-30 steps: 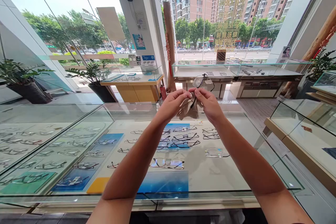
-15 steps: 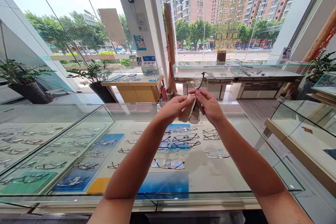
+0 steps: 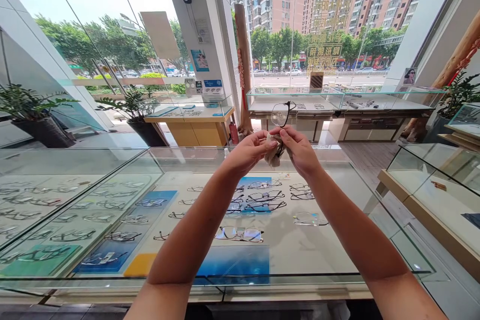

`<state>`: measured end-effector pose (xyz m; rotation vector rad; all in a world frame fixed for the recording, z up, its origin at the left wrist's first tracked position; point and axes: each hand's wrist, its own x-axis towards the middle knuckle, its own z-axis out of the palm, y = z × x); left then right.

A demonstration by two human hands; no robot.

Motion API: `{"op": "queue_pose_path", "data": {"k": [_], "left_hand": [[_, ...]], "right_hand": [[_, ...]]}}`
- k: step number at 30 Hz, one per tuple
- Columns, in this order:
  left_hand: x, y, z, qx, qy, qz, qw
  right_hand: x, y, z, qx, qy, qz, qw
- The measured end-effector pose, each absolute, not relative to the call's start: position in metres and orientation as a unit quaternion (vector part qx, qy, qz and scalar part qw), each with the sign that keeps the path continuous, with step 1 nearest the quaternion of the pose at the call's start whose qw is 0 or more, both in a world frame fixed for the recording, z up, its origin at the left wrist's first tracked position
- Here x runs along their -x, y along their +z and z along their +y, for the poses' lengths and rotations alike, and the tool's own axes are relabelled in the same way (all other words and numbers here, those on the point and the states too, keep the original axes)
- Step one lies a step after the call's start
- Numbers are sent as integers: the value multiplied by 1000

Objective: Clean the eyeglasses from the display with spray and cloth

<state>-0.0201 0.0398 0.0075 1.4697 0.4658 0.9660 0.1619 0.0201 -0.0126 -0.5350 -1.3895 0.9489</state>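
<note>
A pair of dark-rimmed glasses (image 3: pixel 284 114) is held upright above the glass counter, one lens raised over my fingertips. My left hand (image 3: pixel 248 153) pinches a beige cloth (image 3: pixel 274 157) against the lower part of the glasses. With thumb and fingers closed, my right hand (image 3: pixel 299 150) grips the frame from the right. The cloth hangs bunched between the two hands and hides part of the lower lens. Beneath my arms, rows of glasses (image 3: pixel 240 234) lie inside the display case (image 3: pixel 300 260).
More glasses lie in the left display case (image 3: pixel 86 185). Another glass case (image 3: pixel 431 185) stands at the right. Farther back are a wooden cabinet (image 3: pixel 189 132), a red fire extinguisher (image 3: pixel 233 133), potted plants (image 3: pixel 144 127) and long showcases by the window.
The cloth has bunched up smaller and hangs less spread out. The glasses have turned slightly, so the raised lens faces me more and sits a little further left.
</note>
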Motion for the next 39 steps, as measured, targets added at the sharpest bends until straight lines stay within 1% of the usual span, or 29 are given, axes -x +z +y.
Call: {"op": "queue_pose_path", "data": {"k": [4, 7, 10, 14, 18, 22, 27, 29, 33, 39], "left_hand": [[19, 8, 38, -640, 449, 213, 586], [18, 11, 36, -633, 466, 211, 581], [19, 13, 33, -642, 434, 212, 595], [20, 13, 33, -677, 374, 209, 599], [21, 11, 38, -673, 421, 205, 573], [26, 13, 43, -654, 464, 205, 561], [30, 17, 42, -656, 478, 211, 544], [30, 18, 41, -668, 482, 221, 523], [29, 19, 37, -689, 480, 236, 489], [23, 20, 33, -693, 477, 255, 477]], "right_hand": [[-162, -11, 20, 218, 406, -606, 648], [-162, -10, 18, 251, 408, -601, 640], [-161, -10, 15, 283, 412, -603, 621], [-161, -9, 14, 269, 415, -603, 626], [-165, -10, 16, 269, 410, -607, 625], [-171, -9, 18, 260, 361, -640, 626], [-173, -6, 13, 281, 221, -688, 632], [-172, -5, 12, 288, 198, -685, 640], [-171, -6, 15, 301, 222, -655, 656], [-169, -12, 22, 343, 261, -586, 686]]}}
